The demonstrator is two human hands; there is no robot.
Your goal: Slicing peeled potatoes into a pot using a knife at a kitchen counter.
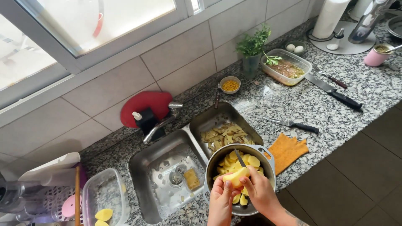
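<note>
1. Right, we're over the pot (pixel 217 161) now, our left hand (pixel 220 196) cupped around a peeled potato (pixel 235 176), fingers curled under it and gripping.
2. Our right hand (pixel 258 190) is closed on a small knife (pixel 240 158), blade tip poking up above the potato and the thumb close by; a slip here could nick that thumb, since a wet peeled potato probably gives poor grip.
3. We've got the pot sitting at the counter edge, partly over the sink (pixel 144 167); a hard push down might tip it.
4. Cut pieces could miss the pot and land among the peels (pixel 224 136) in the sink's right basin.
5. Two more knives (pixel 293 124) lie bare on the counter (pixel 360 86), near the orange cloth (pixel 287 150); a blind reach there risks a cut.
</note>
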